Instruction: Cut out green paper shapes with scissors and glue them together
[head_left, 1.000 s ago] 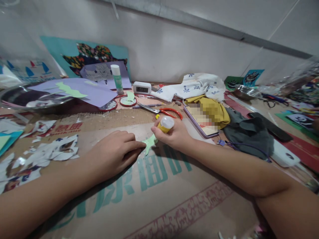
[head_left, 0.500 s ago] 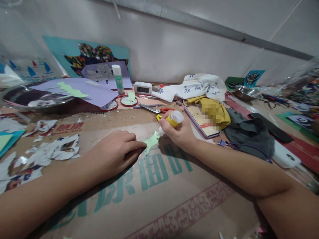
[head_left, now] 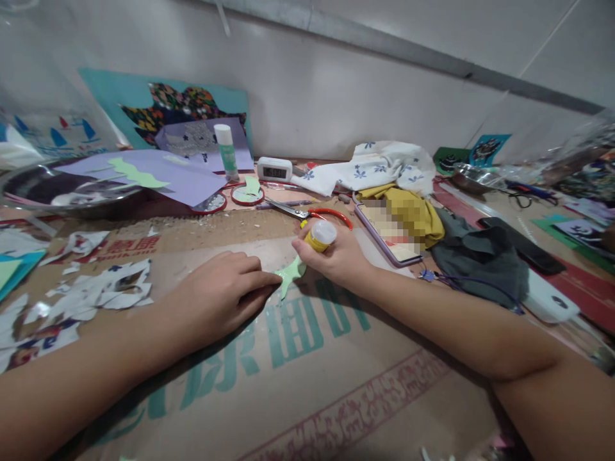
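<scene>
A small light-green paper cutout (head_left: 290, 276) lies on the printed cardboard (head_left: 288, 384). The index fingertip of my left hand (head_left: 230, 285) presses on its left edge, the other fingers curled beneath the palm. My right hand (head_left: 339, 256) is wrapped round a yellow glue stick (head_left: 321, 235), held with its whitish end up and its lower end hidden over the cutout's right part. Just behind my right hand lie scissors (head_left: 331, 214) with red and yellow handles.
A metal bowl (head_left: 29, 205) with purple paper (head_left: 192, 182) stands at the back left, near an upright green-white glue stick (head_left: 225, 153). White paper scraps (head_left: 100, 291) lie left. A phone (head_left: 384, 240), yellow cloth (head_left: 425, 214) and grey cloth (head_left: 475, 256) are at right.
My right hand has moved a little to the left with the yellow glue stick, now covering more of the cutout's right end and uncovering more of the red scissor handle. My left hand stays put.
</scene>
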`<state>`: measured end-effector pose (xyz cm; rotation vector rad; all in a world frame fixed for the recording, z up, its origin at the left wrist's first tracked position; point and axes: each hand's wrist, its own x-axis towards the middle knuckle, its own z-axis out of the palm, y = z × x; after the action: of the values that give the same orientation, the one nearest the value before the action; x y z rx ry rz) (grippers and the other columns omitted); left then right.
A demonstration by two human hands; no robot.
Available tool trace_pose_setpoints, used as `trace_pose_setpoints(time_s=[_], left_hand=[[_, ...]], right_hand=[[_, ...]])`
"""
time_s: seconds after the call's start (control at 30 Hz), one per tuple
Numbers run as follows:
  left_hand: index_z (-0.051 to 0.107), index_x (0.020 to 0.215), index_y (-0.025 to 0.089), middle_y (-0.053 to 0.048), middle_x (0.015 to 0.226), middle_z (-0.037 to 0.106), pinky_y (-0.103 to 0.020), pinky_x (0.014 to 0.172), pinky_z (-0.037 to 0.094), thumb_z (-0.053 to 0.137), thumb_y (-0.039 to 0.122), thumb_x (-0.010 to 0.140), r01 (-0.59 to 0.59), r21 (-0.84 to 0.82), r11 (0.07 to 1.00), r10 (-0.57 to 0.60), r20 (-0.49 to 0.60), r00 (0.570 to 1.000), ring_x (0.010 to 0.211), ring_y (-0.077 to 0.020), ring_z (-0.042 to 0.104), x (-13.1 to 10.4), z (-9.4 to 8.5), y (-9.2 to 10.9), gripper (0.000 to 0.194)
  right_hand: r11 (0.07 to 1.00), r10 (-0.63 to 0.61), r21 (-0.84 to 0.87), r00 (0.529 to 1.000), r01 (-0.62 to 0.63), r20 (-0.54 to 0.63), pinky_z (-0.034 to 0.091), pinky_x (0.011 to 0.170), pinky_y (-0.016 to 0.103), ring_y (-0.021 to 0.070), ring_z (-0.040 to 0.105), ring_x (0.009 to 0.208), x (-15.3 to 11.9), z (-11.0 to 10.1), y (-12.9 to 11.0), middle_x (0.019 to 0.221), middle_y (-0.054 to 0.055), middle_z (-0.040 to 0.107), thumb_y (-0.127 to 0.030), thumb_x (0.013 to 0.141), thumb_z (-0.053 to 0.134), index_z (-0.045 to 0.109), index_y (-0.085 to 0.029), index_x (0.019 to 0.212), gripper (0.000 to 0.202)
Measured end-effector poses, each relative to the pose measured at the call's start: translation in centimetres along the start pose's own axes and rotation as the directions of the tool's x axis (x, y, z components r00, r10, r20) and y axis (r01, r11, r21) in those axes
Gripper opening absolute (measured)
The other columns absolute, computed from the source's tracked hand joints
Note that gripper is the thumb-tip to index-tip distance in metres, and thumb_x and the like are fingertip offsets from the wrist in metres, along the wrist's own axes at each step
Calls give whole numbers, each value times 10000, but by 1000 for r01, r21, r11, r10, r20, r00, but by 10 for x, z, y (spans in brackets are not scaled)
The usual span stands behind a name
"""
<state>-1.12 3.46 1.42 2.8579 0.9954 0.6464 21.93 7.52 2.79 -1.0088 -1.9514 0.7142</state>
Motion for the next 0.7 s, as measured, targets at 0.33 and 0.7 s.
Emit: trace_pose_setpoints(time_s=[0.33, 0.7], left_hand=[[752, 1088, 204, -40, 767, 648, -318, 617, 356, 540, 199, 977, -15, 9, 1000, 15, -9, 1000, 685, -194, 574, 0, 1, -1, 240], [758, 1073, 195, -46, 760, 651, -327, 624, 350, 516, 207, 995, -6, -13, 1000, 6, -6, 1000, 688, -205, 570, 1, 0, 0, 255]], right_hand=[[999, 32, -22, 999, -33, -33, 397, 578, 270, 131, 505, 593, 2, -1, 3, 631, -17, 542, -423, 819, 659, 532, -202, 687, 287], [1000, 17, -9, 1000, -17, 5, 388, 547, 257, 122, 483, 559, 1, -1, 0, 606, -20, 522, -423, 838, 640, 515, -206, 661, 307]])
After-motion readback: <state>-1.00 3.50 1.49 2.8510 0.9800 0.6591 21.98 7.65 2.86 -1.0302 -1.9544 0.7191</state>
